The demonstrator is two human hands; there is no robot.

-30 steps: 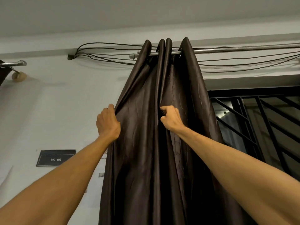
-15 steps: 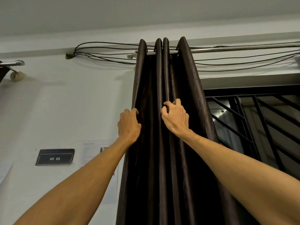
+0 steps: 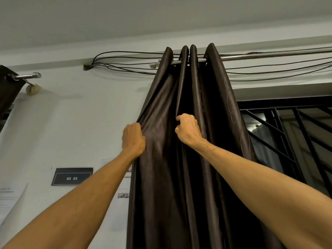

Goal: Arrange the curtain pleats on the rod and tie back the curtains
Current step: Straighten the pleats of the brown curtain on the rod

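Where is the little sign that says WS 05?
In the head view, the sign is on the wall at lower left, left of the dark curtain and below the left hand.

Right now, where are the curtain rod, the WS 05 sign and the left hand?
curtain rod [image 3: 251, 56], head view, bare shiny stretch.
WS 05 sign [image 3: 72, 176], head view, its centre.
left hand [image 3: 133, 139], head view, back of hand.

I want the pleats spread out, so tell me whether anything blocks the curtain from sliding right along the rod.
Nothing visible does. The rod right of the curtain is bare to the picture's edge. Black cables run close above and below it, but none clearly crosses it.
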